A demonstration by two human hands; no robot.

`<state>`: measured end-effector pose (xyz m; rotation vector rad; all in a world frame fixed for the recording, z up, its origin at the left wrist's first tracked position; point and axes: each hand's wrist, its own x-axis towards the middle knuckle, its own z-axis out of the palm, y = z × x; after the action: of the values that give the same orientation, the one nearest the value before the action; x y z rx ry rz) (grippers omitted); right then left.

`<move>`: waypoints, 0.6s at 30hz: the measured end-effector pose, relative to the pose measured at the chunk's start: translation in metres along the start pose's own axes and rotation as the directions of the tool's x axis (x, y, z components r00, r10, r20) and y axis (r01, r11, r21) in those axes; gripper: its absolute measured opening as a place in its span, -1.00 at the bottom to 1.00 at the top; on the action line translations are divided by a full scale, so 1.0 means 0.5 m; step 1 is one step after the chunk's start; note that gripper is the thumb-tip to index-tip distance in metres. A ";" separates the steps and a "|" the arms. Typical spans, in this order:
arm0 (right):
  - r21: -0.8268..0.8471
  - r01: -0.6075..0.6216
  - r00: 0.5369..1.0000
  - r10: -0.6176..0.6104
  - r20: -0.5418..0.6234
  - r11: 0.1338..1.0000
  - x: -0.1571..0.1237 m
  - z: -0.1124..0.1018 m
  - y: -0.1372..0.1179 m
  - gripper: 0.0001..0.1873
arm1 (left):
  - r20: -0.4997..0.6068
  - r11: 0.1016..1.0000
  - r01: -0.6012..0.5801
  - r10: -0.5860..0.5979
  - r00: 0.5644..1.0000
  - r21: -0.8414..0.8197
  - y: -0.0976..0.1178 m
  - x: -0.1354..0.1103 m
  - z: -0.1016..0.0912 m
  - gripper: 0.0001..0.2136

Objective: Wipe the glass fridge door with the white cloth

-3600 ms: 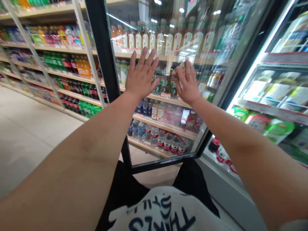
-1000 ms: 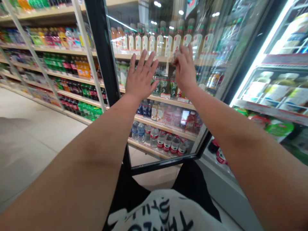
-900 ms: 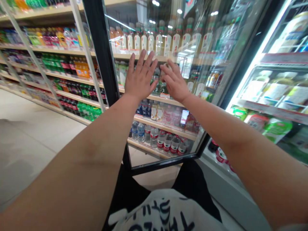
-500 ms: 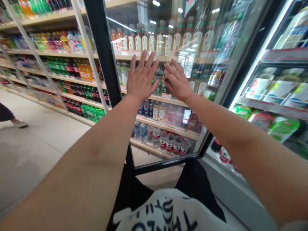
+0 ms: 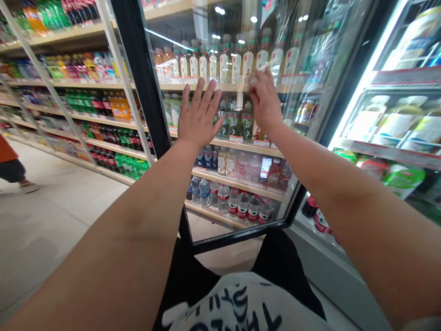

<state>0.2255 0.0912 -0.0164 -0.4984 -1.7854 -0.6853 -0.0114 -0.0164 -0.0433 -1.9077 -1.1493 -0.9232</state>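
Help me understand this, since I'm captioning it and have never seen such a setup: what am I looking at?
There is no machine here, only someone's two bare hands. The one camera is worn on the head, looking forward and down at them. The left hand is spread against a black-framed glass door; the right hand, also up at the door, pinches something small and pale, too blurred to name. Through the glass you see bottles standing on shelves. On the picture's right is a lit cooler.
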 end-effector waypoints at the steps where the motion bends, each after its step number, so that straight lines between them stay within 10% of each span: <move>1: -0.015 -0.065 0.997 0.064 -0.052 0.998 0.001 -0.003 0.005 -0.64 | 0.000 1.000 0.003 -0.003 1.000 0.010 0.000 0.000 0.001 -0.33; 8: 0.025 0.257 0.940 -0.256 0.225 0.966 -0.051 -0.005 -0.015 -0.63 | -0.048 1.000 -0.017 0.016 0.999 -0.021 -0.001 -0.004 0.000 -0.36; 13: -0.044 -0.078 0.994 0.074 -0.078 0.996 -0.039 -0.001 0.017 -0.59 | -0.016 1.000 0.003 -0.004 1.000 -0.030 0.000 -0.002 -0.003 -0.33; 18: -0.028 0.178 0.977 -0.174 0.120 0.984 -0.078 0.004 0.000 -0.57 | -0.020 0.999 -0.004 0.003 1.000 -0.039 -0.001 -0.002 -0.001 -0.33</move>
<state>0.2359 0.0928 -0.0542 -0.4162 -1.9465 -0.8289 -0.0122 -0.0170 -0.0440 -1.9269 -1.1238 -0.9673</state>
